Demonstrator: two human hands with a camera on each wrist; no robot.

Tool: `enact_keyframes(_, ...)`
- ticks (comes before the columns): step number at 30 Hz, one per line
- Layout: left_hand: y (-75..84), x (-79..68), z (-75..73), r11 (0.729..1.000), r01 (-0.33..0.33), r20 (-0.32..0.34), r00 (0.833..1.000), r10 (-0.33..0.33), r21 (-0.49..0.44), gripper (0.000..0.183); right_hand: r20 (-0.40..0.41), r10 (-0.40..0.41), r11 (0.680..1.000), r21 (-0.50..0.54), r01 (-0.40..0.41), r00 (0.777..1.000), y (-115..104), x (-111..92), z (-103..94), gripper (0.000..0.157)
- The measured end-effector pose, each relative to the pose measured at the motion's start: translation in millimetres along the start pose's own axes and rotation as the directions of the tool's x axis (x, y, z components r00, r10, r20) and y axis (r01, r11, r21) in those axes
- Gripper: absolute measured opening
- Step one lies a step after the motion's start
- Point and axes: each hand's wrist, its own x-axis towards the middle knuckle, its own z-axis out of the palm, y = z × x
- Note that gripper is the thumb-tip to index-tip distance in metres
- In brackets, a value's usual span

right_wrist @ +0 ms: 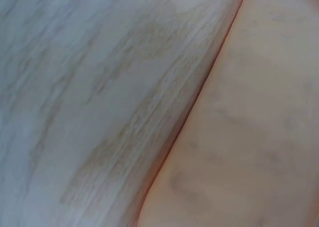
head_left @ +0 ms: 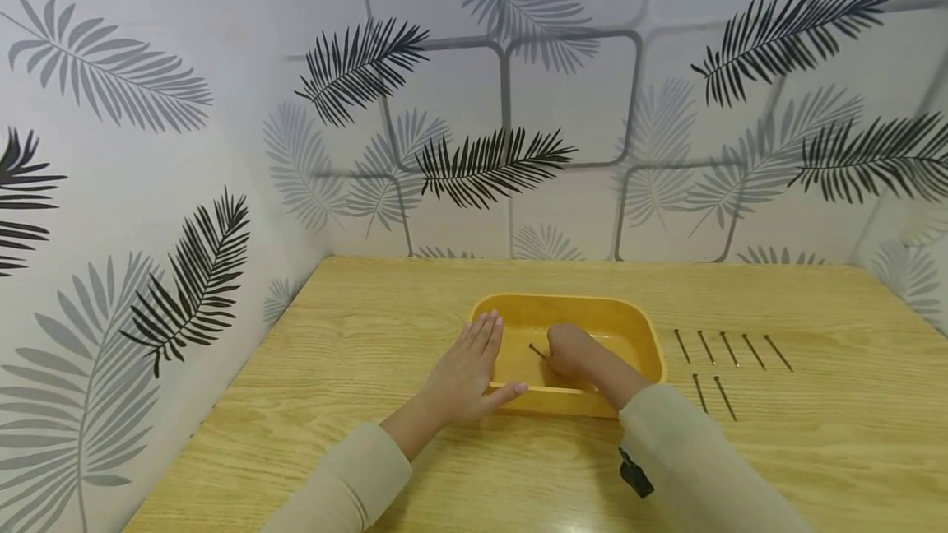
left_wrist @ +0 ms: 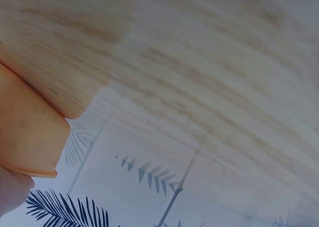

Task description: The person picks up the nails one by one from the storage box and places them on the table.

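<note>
A yellow-orange rectangular tray point(head_left: 585, 403) sits on the wooden table. My left hand point(head_left: 462, 377) lies over its left end in the head view, fingers straight and together, thumb along the near rim. In the left wrist view only a bit of that hand point(left_wrist: 14, 189) shows at the tray's edge point(left_wrist: 35, 132). Down inside the tray my right hand point(head_left: 573, 349) has its fingers curled and grips a dark nail point(head_left: 538, 351), whose headed end sticks out to the left. The fingertips are hidden. The right wrist view shows just the tray's wall point(right_wrist: 239, 127).
Right of the tray, several dark nails point(head_left: 728, 349) lie in a slanted row on the table point(head_left: 355, 327). Two more nails point(head_left: 726, 398) lie in front of them. A leaf-patterned wall point(head_left: 563, 212) stands behind the table, and another at the left.
</note>
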Motion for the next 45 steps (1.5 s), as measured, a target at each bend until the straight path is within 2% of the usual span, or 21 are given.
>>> enact_keyframes(5, 0.5, 0.2, -0.4, 1.0, 0.004, 0.011, 1.0, -0.004, -0.002, 0.107, 0.008, 0.024, 0.999, 0.038, -0.024, 1.0, -0.6, -1.1, -1.2, 0.011)
enact_keyframes(12, 0.2, 0.3, 1.1, 1.0, 0.001, 0.004, 1.0, -0.001, -0.004, 0.106, -0.065, -0.012, 0.995, 0.097, 0.018, 0.998, 5.3, -6.5, -1.0, 0.034)
enact_keyframes(15, -0.3, 0.5, 1.3, 1.0, 0.001, 0.001, 1.0, -0.001, -0.011, 0.105, -0.096, -0.033, 0.987, 0.153, 0.047, 0.995, 11.6, -6.4, -1.8, 0.038)
enact_keyframes(18, -0.1, 0.7, 1.8, 1.0, 0.003, 0.0, 1.0, -0.003, -0.015, 0.105, -0.16, -0.119, 0.979, 0.143, 0.143, 0.98, 23.8, -1.1, 3.9, 0.039)
enact_keyframes(20, 0.0, 0.9, 2.1, 1.0, 0.006, 0.003, 1.0, -0.006, -0.016, 0.105, -0.247, -0.196, 0.965, 0.121, 0.231, 0.949, 54.5, 22.8, 28.4, 0.037)
enact_keyframes(21, 0.0, 1.1, 2.3, 1.0, 0.007, 0.003, 1.0, -0.007, -0.016, 0.105, -0.256, -0.203, 0.965, 0.113, 0.238, 0.945, 64.1, 29.9, 34.8, 0.038)
enact_keyframes(22, 0.0, 1.3, 2.4, 1.0, 0.007, 0.004, 1.0, -0.007, -0.017, 0.105, -0.294, -0.236, 0.956, 0.1, 0.276, 0.926, 76.2, 37.8, 43.2, 0.038)
enact_keyframes(25, 0.2, 1.4, 2.2, 1.0, 0.006, 0.004, 1.0, -0.006, -0.024, 0.105, -0.308, -0.205, 0.954, 0.148, 0.26, 0.929, 87.9, 43.8, 46.1, 0.039)
enact_keyframes(27, 0.2, 1.5, 1.9, 1.0, 0.005, 0.003, 1.0, -0.005, -0.03, 0.105, -0.261, -0.139, 0.959, 0.204, 0.196, 0.955, 63.8, 20.2, 19.7, 0.041)
enact_keyframes(30, 0.1, 1.4, 2.0, 1.0, 0.008, 0.007, 1.0, -0.007, -0.03, 0.106, -0.244, -0.096, 0.955, 0.251, 0.158, 0.965, 33.7, -9.8, -11.3, 0.045)
enact_keyframes(32, 0.4, 1.8, 2.3, 0.999, 0.01, 0.01, 1.0, -0.01, -0.034, 0.107, -0.218, -0.057, 0.956, 0.269, 0.116, 0.974, 22.9, -22.4, -23.8, 0.048)
enact_keyframes(37, 1.7, 2.4, 3.2, 0.999, 0.013, 0.009, 1.0, -0.013, -0.05, 0.108, -0.193, -0.011, 0.962, 0.264, 0.062, 0.981, 24.0, -30.3, -33.0, 0.048)
enact_keyframes(45, 3.7, 1.4, 0.5, 0.999, 0.01, 0.01, 1.0, -0.01, -0.047, 0.105, -0.252, 0.015, 0.958, 0.282, 0.059, 0.968, 34.3, -36.2, -42.0, 0.046)
